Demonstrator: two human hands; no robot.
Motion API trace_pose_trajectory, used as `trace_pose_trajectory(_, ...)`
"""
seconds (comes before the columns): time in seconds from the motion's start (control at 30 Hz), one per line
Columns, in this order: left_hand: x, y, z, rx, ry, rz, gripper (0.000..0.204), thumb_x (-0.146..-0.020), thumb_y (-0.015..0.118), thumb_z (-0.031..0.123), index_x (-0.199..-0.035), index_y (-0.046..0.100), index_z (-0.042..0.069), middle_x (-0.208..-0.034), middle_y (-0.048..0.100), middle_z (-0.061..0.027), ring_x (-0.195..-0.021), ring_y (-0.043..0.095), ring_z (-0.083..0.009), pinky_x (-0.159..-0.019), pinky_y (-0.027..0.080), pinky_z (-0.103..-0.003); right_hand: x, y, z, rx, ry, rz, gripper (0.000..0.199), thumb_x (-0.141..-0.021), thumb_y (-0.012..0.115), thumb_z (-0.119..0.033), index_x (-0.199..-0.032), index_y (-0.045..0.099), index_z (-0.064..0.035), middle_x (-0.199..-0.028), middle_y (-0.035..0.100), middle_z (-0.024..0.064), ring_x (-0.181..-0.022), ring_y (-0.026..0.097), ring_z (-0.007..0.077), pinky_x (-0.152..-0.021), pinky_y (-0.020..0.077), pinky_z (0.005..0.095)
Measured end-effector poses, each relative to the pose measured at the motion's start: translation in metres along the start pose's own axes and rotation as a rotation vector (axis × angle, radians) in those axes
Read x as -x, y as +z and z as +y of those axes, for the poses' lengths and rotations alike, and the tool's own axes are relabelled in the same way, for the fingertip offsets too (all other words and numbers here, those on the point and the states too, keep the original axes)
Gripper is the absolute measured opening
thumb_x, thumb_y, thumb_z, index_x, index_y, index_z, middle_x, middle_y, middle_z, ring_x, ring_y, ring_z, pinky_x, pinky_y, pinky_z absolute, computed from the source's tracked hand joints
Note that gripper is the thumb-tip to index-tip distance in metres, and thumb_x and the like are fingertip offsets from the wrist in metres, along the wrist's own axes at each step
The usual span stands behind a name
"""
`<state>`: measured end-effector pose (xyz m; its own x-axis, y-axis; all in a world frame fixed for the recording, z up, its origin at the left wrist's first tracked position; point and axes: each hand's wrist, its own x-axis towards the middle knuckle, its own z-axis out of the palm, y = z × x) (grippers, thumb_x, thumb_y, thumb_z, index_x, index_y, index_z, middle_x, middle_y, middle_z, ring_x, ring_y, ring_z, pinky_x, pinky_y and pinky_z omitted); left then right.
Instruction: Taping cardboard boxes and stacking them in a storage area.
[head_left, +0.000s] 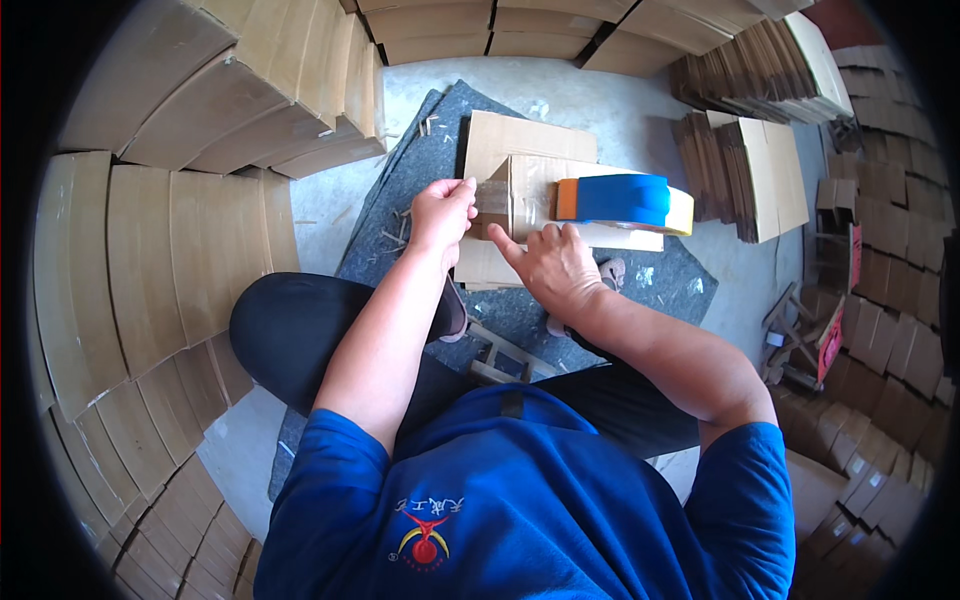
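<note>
A small cardboard box (535,195) lies in front of me on flat cardboard sheets. A shiny strip of clear tape (492,199) shows at its left end. My left hand (441,215) is closed in a pinch beside that end; what lies between the fingertips is too small to make out. My right hand (556,266) rests at the box's near side, one finger stretched toward the left end and the others curled against the box. On the box's right part lies a blue and orange tape dispenser (622,199) with a yellowish roll.
Under the sheets is a dark grey mat (640,270) with scraps on it. Stacked cartons (200,230) rise at my left and along the back. Bundles of flattened cardboard (770,180) stand at the right, near a folding stool (805,335). My shoes and knees flank the work spot.
</note>
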<state>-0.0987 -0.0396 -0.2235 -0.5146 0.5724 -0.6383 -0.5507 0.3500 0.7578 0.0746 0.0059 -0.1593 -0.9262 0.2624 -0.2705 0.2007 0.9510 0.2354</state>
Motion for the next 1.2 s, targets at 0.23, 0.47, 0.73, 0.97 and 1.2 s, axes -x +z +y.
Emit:
trace_pose_trajectory(0.23,-0.004,-0.002,-0.002,-0.011,-0.008,0.008,0.017,-0.094,0.069,0.021,-0.098,0.064,0.005,-0.077,0.060,0.0023,-0.063,0.054,-0.0064,-0.054,0.044,-0.021,-0.015,0.025,0.013,-0.101,0.003,0.068,0.049,-0.086,0.057,-0.013,-0.135,0.049,-0.0121,-0.081,0.063,0.0074,-0.073,0.067,0.0223,-0.060,0.0538,0.0347)
trace_pose_trajectory(0.47,-0.025,0.011,-0.027,-0.016,-0.095,0.048,0.016,-0.095,0.067,0.021,-0.100,0.064,0.006,-0.077,0.059,0.0034,-0.062,0.051,-0.0057,-0.054,0.043,-0.023,-0.015,0.034,0.013,-0.137,0.009,0.136,0.045,-0.085,0.058,-0.013,-0.130,0.052,-0.0112,-0.078,0.062,0.0072,-0.070,0.067,0.0232,-0.060,0.0547,0.0356)
trace_pose_trajectory(0.73,-0.045,0.037,-0.075,0.305,-0.033,0.093,0.035,-0.089,0.074,0.018,-0.118,0.063,0.002,-0.100,0.069,-0.0056,-0.080,0.064,-0.0132,-0.069,0.053,-0.026,-0.019,0.033,0.009,-0.191,0.050,0.147,0.046,-0.086,0.056,-0.013,-0.132,0.053,-0.0147,-0.085,0.062,0.0078,-0.076,0.066,0.0235,-0.063,0.0557,0.0365)
trace_pose_trajectory(0.97,-0.031,0.017,-0.073,0.023,0.013,0.384,0.040,-0.091,0.068,0.015,-0.126,0.056,0.000,-0.121,0.062,-0.0141,-0.106,0.061,-0.0209,-0.090,0.051,-0.033,-0.010,0.043,0.010,-0.226,0.038,0.226,0.050,-0.086,0.055,-0.011,-0.135,0.050,-0.0171,-0.090,0.060,0.0072,-0.083,0.064,0.0244,-0.070,0.0546,0.0369)
trace_pose_trajectory(1.2,-0.010,0.036,-0.049,0.102,-0.136,-0.282,0.076,-0.098,0.041,0.064,-0.147,0.040,0.006,-0.146,0.045,-0.0144,-0.133,0.041,-0.0238,-0.112,0.030,-0.037,-0.002,0.040,0.009,-0.244,0.074,0.174,0.052,-0.087,0.054,-0.011,-0.138,0.049,-0.0204,-0.093,0.057,0.0074,-0.089,0.061,0.0247,-0.079,0.0525,0.0366)
